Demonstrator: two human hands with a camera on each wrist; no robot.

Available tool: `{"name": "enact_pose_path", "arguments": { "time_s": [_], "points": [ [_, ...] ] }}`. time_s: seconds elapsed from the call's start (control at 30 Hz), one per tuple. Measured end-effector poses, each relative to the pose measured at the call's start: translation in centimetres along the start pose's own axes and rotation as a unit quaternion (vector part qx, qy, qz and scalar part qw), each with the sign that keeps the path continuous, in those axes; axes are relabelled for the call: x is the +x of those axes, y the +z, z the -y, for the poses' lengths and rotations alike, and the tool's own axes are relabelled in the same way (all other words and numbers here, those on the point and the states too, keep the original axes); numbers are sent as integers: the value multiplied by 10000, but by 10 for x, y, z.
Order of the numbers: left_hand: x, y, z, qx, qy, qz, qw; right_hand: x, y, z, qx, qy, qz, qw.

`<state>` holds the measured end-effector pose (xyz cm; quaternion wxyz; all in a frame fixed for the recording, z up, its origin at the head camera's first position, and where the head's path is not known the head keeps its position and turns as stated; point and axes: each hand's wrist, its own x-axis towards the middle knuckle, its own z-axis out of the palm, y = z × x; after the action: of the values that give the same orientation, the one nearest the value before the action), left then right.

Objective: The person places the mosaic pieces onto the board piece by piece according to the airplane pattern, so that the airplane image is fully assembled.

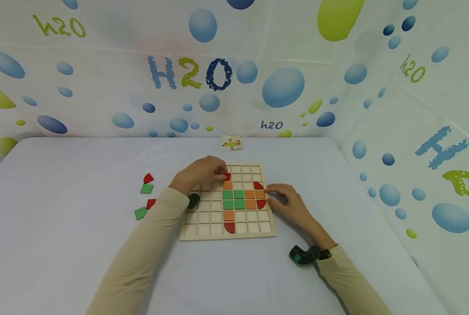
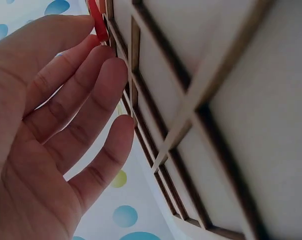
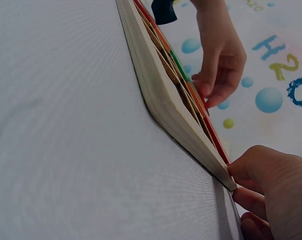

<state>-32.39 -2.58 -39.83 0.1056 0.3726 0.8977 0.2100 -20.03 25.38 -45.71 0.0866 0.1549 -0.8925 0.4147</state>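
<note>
My left hand (image 1: 204,171) pinches a red quarter-circle tile (image 2: 98,21) between thumb and fingers. The tile is at a cell in the upper middle of the wooden grid board (image 1: 209,237). Just below it on the board lies an orange square tile (image 1: 227,185). Green square tiles (image 1: 239,204) fill a block in the middle, with orange squares (image 1: 250,194) beside them. Red quarter-circle tiles (image 1: 229,227) lie at the bottom and right. My right hand (image 1: 291,203) rests its fingertips against the board's right edge, fingers loosely extended.
Loose tiles lie left of the board: a red quarter-circle (image 1: 148,178), a green square (image 1: 146,188), a red piece (image 1: 150,204) and another green square (image 1: 140,213). A picture card (image 1: 231,143) sits at the table's back edge. A patterned cloth (image 1: 132,100) hangs behind.
</note>
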Motion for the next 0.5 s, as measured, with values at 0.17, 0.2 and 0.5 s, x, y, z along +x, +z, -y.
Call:
{"name": "enact_pose_path", "arguments": {
  "time_s": [0.17, 0.2, 0.5],
  "points": [
    [2, 0, -2, 51, 56, -14, 10000, 0, -1, 1, -11, 14, 23, 10000],
    [2, 1, -3, 48, 78, -5, 10000, 0, 0, 0, -4, 18, 23, 10000],
    [4, 1, -9, -90, -124, 183, 9997, 0, 0, -1, -25, 25, 29, 10000]
  ]
}}
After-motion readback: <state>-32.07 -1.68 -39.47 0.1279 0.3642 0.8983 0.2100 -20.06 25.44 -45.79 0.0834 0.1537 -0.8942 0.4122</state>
